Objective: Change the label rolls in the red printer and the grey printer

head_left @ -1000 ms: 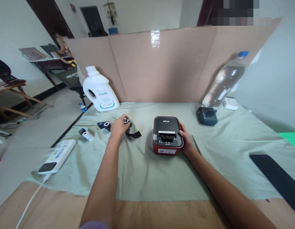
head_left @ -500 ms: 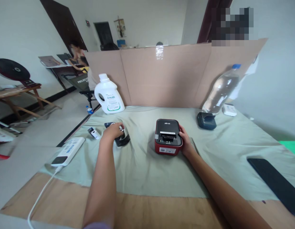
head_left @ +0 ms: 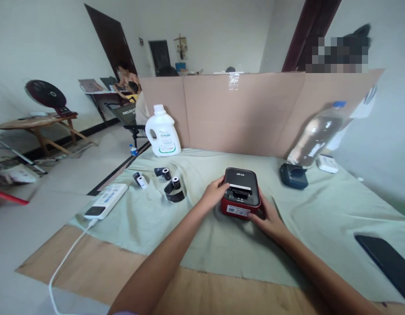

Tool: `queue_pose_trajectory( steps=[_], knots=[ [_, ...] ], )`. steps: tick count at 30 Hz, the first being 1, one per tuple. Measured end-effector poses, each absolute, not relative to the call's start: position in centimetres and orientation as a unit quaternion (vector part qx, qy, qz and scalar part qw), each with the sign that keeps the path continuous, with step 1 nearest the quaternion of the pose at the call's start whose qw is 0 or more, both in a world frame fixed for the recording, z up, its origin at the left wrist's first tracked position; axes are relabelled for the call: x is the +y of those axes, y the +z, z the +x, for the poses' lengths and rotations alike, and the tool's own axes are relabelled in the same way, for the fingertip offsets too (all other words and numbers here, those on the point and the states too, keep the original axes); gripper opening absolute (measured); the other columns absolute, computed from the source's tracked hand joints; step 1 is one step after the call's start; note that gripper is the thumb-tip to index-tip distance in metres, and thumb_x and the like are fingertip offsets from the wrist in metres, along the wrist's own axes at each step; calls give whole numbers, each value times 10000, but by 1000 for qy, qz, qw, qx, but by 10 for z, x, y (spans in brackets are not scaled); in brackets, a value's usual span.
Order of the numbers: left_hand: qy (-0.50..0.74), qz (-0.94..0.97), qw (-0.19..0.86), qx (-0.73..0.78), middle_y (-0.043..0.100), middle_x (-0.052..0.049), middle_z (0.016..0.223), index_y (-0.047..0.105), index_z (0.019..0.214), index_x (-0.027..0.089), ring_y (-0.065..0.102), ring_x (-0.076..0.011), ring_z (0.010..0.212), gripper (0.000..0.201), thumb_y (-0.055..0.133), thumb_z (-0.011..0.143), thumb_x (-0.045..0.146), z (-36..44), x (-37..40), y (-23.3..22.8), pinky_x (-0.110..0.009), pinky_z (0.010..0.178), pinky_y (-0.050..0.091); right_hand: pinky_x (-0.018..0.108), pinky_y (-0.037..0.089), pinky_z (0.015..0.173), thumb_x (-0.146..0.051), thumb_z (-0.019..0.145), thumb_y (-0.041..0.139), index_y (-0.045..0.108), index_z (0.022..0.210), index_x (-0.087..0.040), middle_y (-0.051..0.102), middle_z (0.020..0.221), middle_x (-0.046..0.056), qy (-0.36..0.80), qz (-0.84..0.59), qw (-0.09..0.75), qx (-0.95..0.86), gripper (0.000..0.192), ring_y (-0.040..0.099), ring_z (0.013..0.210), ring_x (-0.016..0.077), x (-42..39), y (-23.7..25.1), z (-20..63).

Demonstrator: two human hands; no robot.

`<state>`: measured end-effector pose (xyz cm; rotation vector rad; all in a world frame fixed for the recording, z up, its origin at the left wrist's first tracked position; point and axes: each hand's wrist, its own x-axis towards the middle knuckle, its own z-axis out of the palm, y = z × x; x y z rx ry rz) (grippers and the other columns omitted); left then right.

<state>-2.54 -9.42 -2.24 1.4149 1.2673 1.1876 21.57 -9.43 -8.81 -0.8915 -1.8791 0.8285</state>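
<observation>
A small red and black label printer (head_left: 241, 192) sits on a pale green cloth (head_left: 307, 214). My left hand (head_left: 214, 193) rests against the printer's left side, fingers on its top edge. On the printer's near right corner lies my right hand (head_left: 267, 217), gripping it. A black ribbon roll (head_left: 174, 189) with a loose black strip lies to the left on the cloth, apart from both hands. Two more small rolls, one black (head_left: 163, 173) and one white (head_left: 140, 180), lie farther left.
A white power bank (head_left: 106, 206) with a cable lies at the cloth's left edge. At the back are a white detergent jug (head_left: 162, 132), a cardboard screen (head_left: 255, 113), a water bottle (head_left: 315, 135) and a dark blue device (head_left: 293, 176). A black phone (head_left: 386, 261) lies right. A person sits far left.
My left hand let go of the black ribbon roll, leaving it on the cloth, and moved right onto the printer. My right hand slid toward the printer's near corner. The view shifted right.
</observation>
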Motion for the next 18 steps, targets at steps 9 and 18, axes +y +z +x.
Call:
queue_pose_trajectory(
  steps=[9,18],
  knots=[
    [583,475,438,492,690,-47,1341,699,1279,207,623,-272,1266,459,592,836,259,-84,-65,9,-425,1138,427,544,363,1189,-498,791,766,205,1625,-217,407,1603,158,252,-301,420,-818,1044,436,1446,366,-39,-35,128],
    [635,367,419,535,788,-44,1066,715,1202,168,719,-241,1033,490,604,726,150,-210,-6,22,-389,998,536,533,293,1222,-511,738,794,143,1626,-174,342,1622,173,343,-218,451,-794,1152,374,1475,350,44,-32,-27]
  ],
)
